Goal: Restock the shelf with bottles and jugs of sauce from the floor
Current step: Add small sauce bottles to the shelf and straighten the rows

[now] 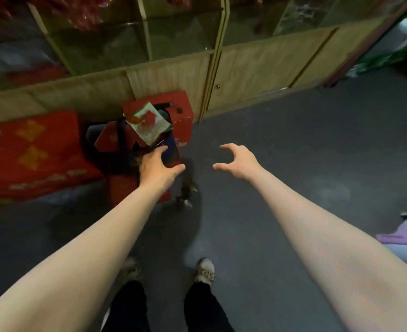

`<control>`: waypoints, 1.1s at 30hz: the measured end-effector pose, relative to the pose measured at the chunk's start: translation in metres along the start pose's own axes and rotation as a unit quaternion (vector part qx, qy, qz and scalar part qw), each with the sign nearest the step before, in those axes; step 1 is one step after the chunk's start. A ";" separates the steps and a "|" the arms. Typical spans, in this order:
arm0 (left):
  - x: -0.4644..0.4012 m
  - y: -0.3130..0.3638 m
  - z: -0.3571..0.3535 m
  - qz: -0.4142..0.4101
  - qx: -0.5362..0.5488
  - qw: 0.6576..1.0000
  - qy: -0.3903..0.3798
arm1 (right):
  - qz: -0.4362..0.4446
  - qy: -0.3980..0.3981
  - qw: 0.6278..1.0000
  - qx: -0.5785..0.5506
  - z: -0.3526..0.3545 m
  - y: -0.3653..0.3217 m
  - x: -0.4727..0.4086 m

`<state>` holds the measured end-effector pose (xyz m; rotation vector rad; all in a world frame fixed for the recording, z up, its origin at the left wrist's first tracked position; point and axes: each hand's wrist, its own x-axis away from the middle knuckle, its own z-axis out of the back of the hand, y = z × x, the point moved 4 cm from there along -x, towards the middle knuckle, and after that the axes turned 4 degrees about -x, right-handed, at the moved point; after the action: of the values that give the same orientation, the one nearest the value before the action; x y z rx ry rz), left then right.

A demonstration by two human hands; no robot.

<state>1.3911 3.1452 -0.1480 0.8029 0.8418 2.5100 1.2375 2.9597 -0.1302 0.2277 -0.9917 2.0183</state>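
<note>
Bare forearms reach forward and down over the grey floor (281, 144). The left hand (158, 167) grasps a dark jug of sauce (167, 146), thumb on its near side and fingers curled round it. The right hand (237, 160) hangs free beside it, well apart, fingers spread and hooked like a claw, holding nothing. The jug is tilted, blurred, with a white, red and green label (151, 127) facing up; it sits above red cartons (30, 159) along the floor's far edge. Behind them stands a wood-panelled cabinet (257, 68) with glass upper doors. Two patterned shoes (205, 269) show near the bottom edge.
</note>
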 end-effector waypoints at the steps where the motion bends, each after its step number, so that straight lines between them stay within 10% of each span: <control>1: 0.001 -0.008 -0.011 0.015 -0.004 1.000 -0.001 | -0.003 -0.011 1.000 0.001 -0.005 0.010 -0.008; 23: -0.100 -0.303 -0.292 0.098 -0.007 0.988 -0.118 | -0.137 -0.047 0.980 -0.133 -0.311 0.276 -0.155; 33: -0.237 -0.416 -0.445 -0.008 0.115 0.977 -0.180 | -0.033 -0.009 0.971 -0.237 -0.440 0.381 -0.305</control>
<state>1.3643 3.1491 -0.8011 1.2735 1.0088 2.1779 1.2207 2.9660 -0.7868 0.0194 -1.4226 1.6623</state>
